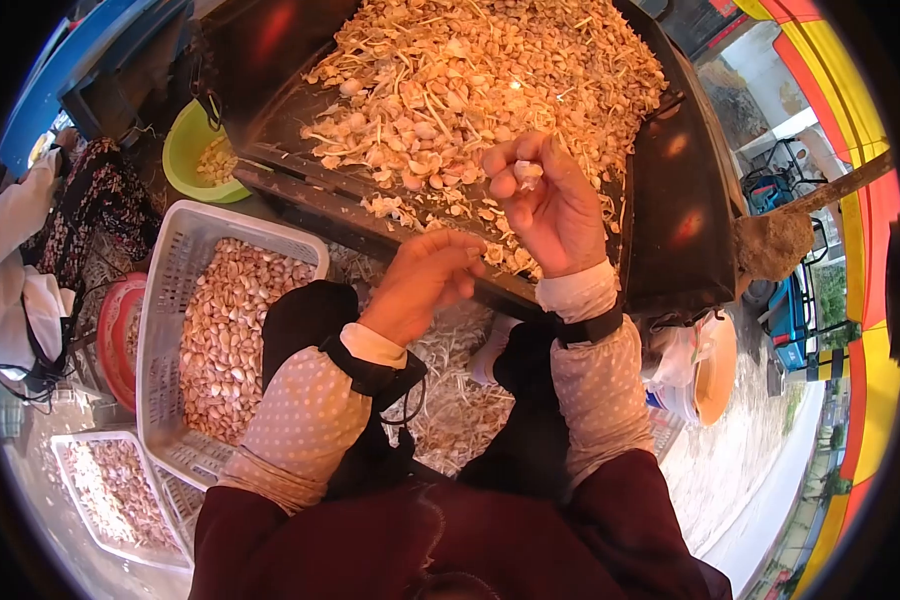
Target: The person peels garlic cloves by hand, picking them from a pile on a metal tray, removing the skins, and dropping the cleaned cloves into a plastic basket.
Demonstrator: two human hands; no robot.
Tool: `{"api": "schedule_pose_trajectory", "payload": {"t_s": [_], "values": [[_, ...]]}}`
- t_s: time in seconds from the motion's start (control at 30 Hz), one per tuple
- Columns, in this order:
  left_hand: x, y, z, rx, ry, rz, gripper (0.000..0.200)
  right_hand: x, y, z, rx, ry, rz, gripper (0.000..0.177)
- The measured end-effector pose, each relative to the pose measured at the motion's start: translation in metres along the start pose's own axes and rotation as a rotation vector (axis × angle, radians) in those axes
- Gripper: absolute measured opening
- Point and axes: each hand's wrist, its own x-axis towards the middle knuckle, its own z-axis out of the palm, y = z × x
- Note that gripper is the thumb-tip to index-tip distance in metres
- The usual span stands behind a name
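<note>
Between the thumb and fingers of my right hand [555, 215] is a pale garlic clove [527, 175], raised over the near side of the worktop. My left hand [425, 280] is lower and to the left, near the worktop's front edge [345, 220]. Its fingers are curled together, and whatever they may hold is hidden. Beyond both hands, a large heap of garlic cloves, skins and dry stalks [470, 90] covers the dark worktop. Left of my knee, a grey plastic crate [255, 218] contains many loose garlic cloves [235, 330].
A green bowl [177, 150] with pale pieces stands behind the crate. Left of it are a red basin [116, 345] and a second crate [95, 437] of garlic. A white bucket [682, 397] stands at right. Dry skins [460, 400] litter the ground between my legs.
</note>
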Motion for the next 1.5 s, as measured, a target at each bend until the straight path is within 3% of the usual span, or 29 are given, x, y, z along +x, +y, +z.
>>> {"api": "schedule_pose_trajectory", "payload": {"t_s": [0.1, 0.23, 0.27, 0.33, 0.37, 0.43, 0.47, 0.53, 0.57, 0.6, 0.67, 0.7, 0.77, 0.8, 0.87, 0.97, 1.13, 1.37, 1.5], "values": [[0.001, -0.003, -0.002, 0.004, -0.009, 0.001, 0.016, 0.023, -0.002, -0.008, -0.035, 0.07, 0.105, 0.016], [0.002, -0.006, -0.005, 0.043, -0.03, 0.008, 0.016, 0.058, 0.013, -0.007, -0.686, 0.103, 0.145, 0.016], [0.003, -0.006, -0.006, 0.062, -0.038, 0.009, 0.016, 0.066, 0.018, -0.009, -0.684, 0.098, 0.147, 0.016], [0.002, -0.005, -0.005, 0.066, -0.031, 0.01, 0.015, 0.08, 0.034, -0.022, -1.221, 0.017, 0.21, 0.019], [0.002, -0.006, -0.005, 0.069, -0.031, 0.008, 0.015, 0.087, 0.041, -0.028, -1.218, 0.013, 0.212, 0.019], [0.002, -0.007, -0.006, 0.069, -0.033, 0.011, 0.015, 0.097, 0.055, -0.049, -1.63, -0.193, 0.349, 0.018], [0.003, -0.008, -0.007, 0.069, -0.038, 0.018, 0.015, 0.101, 0.066, -0.069, -1.627, -0.195, 0.349, 0.018], [0.001, -0.006, -0.009, 0.073, -0.024, 0.026, 0.015, 0.106, 0.086, -0.095, -1.982, -0.49, -0.346, 0.016], [0.0, -0.006, -0.01, 0.075, -0.016, 0.035, 0.015, 0.107, 0.083, -0.096, -1.95, -0.439, -0.053, 0.014], [0.0, -0.005, -0.011, 0.075, -0.014, 0.035, 0.015, 0.104, 0.078, -0.086, -1.948, -0.44, -0.053, 0.014], [-0.001, -0.002, -0.014, -0.023, 0.154, 0.123, 0.015, 0.096, 0.067, -0.069, -1.58, -0.085, 0.396, 0.012], [0.0, 0.0, -0.016, -0.023, 0.154, 0.123, 0.015, 0.092, 0.059, -0.062, -1.58, -0.086, 0.396, 0.012], [0.002, 0.003, -0.017, -0.087, 0.381, 0.29, 0.024, 0.079, 0.039, -0.053, -1.016, 0.07, 0.454, 0.014], [0.0, 0.005, -0.013, -0.087, 0.38, 0.288, 0.024, 0.07, 0.032, -0.049, -1.016, 0.072, 0.455, 0.014], [-0.005, 0.011, -0.002, 0.111, 0.386, 0.542, 0.032, 0.049, 0.023, -0.042, -0.813, 0.08, 0.479, 0.017], [-0.005, 0.009, -0.005, 0.299, 0.269, 0.494, 0.035, 0.017, 0.023, -0.023, -0.63, 0.081, 0.493, 0.021], [-0.022, 0.017, 0.012, 0.331, 0.295, 0.518, 0.024, -0.014, 0.021, -0.004, -0.453, 0.186, 0.346, 0.019], [-0.045, 0.029, 0.031, 0.315, 0.259, 0.604, 0.025, -0.037, 0.003, 0.015, -0.384, 0.047, 0.321, 0.029], [-0.052, 0.034, 0.035, 0.303, 0.203, 0.557, 0.03, -0.043, -0.004, 0.019, -0.329, 0.012, 0.306, 0.031]]}}
